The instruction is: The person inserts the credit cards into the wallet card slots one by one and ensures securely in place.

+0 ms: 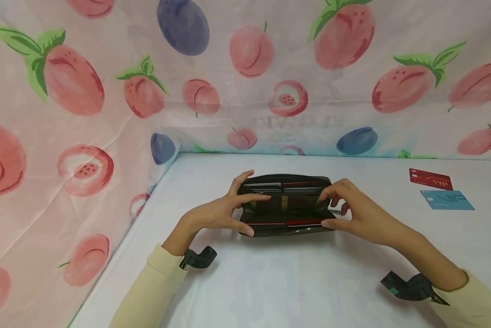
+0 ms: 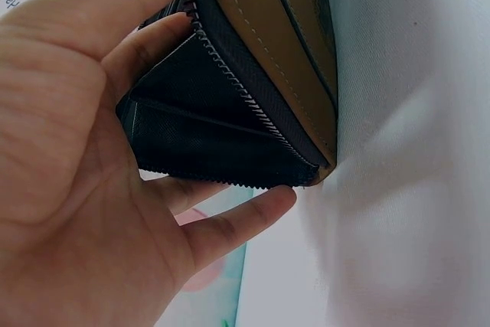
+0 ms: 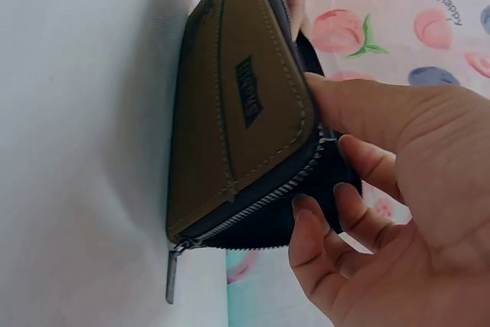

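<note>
A zip-around wallet (image 1: 307, 205), dark inside and brown outside, stands unzipped on the white table with its opening facing up. Red cards (image 1: 307, 222) and pale ones show in its slots. At its left end, my left hand (image 1: 216, 213) holds the wallet, thumb on the near edge and one finger reaching over the inside. My right hand (image 1: 366, 216) grips the right end, thumb on the near edge and curled fingers at the side and inside. In the right wrist view the zipper pull (image 3: 171, 277) hangs from the wallet's lower corner.
A red VIP card (image 1: 430, 179) lies at the right of the table (image 1: 270, 282), with a blue VIP card (image 1: 446, 200) just in front of it. A fruit-print cloth (image 1: 245, 105) hangs along the back and left sides.
</note>
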Motion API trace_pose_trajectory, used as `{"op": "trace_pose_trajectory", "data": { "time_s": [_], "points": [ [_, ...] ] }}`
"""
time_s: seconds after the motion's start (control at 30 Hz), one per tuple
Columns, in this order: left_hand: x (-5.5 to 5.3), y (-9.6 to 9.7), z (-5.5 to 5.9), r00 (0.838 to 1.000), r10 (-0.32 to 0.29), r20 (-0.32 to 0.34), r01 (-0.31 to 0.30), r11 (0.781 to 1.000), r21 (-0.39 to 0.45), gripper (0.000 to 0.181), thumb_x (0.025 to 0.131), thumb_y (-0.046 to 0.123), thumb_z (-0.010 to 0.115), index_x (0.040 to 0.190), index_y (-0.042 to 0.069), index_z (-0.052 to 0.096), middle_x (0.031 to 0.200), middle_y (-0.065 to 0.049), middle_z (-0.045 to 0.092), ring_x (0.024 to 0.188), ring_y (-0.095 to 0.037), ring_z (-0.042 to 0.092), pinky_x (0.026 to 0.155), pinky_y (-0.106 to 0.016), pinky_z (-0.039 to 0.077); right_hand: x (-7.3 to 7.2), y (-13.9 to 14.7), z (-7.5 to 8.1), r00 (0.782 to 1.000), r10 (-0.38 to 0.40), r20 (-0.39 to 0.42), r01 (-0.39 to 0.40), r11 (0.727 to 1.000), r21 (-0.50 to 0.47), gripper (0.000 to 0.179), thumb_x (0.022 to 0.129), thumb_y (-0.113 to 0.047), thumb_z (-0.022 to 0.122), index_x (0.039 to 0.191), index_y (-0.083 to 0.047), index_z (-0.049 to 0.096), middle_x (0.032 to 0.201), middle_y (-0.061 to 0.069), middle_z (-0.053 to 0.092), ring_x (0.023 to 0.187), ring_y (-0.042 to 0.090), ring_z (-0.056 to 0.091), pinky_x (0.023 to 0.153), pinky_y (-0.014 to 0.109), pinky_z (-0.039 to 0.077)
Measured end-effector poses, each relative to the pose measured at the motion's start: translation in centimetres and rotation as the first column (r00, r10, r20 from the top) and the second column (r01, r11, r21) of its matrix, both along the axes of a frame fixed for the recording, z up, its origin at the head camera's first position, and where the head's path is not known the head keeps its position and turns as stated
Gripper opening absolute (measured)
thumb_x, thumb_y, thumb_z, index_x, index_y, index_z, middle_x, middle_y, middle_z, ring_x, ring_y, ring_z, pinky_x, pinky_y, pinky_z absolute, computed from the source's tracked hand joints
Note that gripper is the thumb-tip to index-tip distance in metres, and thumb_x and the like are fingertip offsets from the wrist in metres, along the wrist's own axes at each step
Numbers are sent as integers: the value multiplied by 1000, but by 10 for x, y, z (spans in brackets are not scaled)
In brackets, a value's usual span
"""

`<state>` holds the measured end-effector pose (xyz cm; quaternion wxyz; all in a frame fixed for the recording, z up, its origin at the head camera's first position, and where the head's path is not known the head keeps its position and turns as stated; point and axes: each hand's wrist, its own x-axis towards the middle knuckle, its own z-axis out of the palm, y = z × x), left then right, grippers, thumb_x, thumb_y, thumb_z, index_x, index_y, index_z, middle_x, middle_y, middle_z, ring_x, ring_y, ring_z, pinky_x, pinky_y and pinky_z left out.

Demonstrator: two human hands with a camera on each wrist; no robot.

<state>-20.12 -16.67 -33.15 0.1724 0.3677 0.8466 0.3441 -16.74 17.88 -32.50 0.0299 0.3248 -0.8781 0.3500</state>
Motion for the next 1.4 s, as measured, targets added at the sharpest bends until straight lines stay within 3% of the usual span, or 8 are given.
{"op": "trace_pose_trajectory", "data": {
  "time_s": [0.4,0.83,1.03,1.4],
  "points": [
    [0,0,1,1000,0,-4,0,1000,-12,80,77,35,80,145,33,41,154,9,-19,142,-19,10,101,-43,38,0,-8,-10,999,5,34,-3,998,-63,51,76,-19,83,113,-13,48,106,1,44,87,15,51,66,27,48],
    [0,1,1,1000,0,-6,0,1000,-4,80,76,34,81,145,33,41,153,13,-20,142,-19,9,101,-44,38,0,-14,-15,999,-23,-29,21,998,-62,55,72,-13,85,112,-12,47,105,1,44,85,13,47,61,27,46],
    [1,1,0,1000,5,-27,-6,1000,-20,80,75,37,81,145,32,41,154,11,-20,142,-21,9,101,-43,38,2,-17,-16,999,-39,-34,37,997,-64,54,74,-15,84,112,-12,46,106,2,43,85,12,47,60,24,43],
    [2,1,2,1000,15,-4,-15,1000,-20,80,75,35,81,145,33,41,154,12,-19,142,-21,10,102,-43,37,1,-20,-19,996,-81,-41,78,995,-56,56,71,-10,86,109,-12,44,104,2,41,81,15,46,51,23,42]
  ]
}}
